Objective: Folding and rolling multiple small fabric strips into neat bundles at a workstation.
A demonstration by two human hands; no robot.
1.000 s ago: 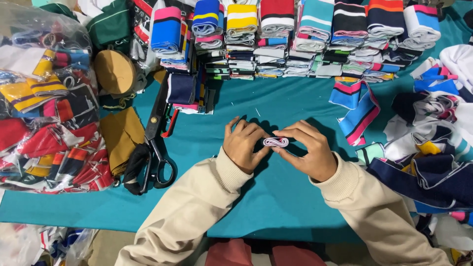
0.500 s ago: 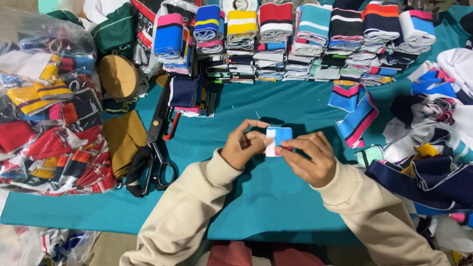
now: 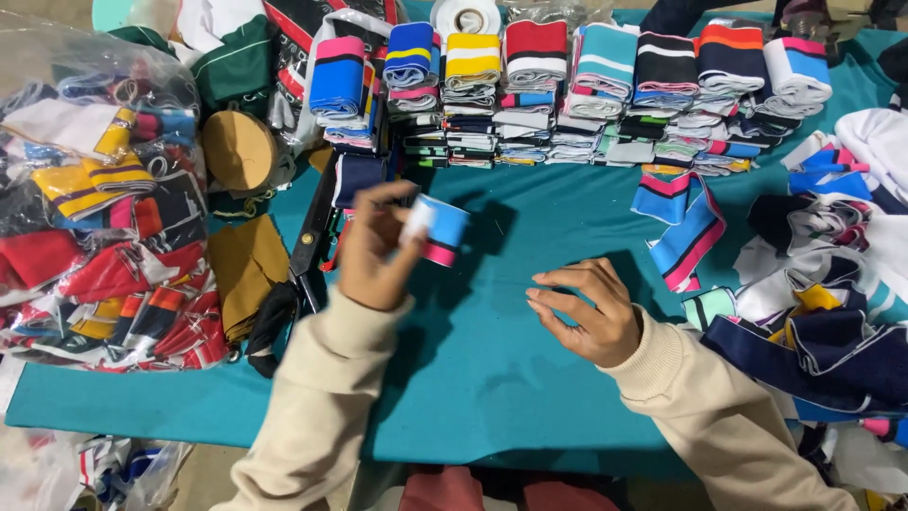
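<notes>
My left hand (image 3: 374,248) is lifted above the teal table (image 3: 492,360) and grips a folded striped knit band (image 3: 437,227) in blue, white and pink. It hangs just in front of the stacked folded bands (image 3: 567,85) at the back. My right hand (image 3: 586,310) rests low on the teal cloth with curled, spread fingers and nothing in it. Both arms wear beige sleeves.
A clear plastic bag (image 3: 90,208) stuffed with coloured knit pieces fills the left. Black scissors (image 3: 293,274) lie beside tan fabric (image 3: 248,260). Loose striped bands (image 3: 686,222) and a heap of knit pieces (image 3: 832,284) lie at the right. A tape roll (image 3: 465,17) stands at the back.
Both hands held the band together at the table's middle. Now the left hand alone has carried it up and leftward toward the stacks, and the right hand has let go.
</notes>
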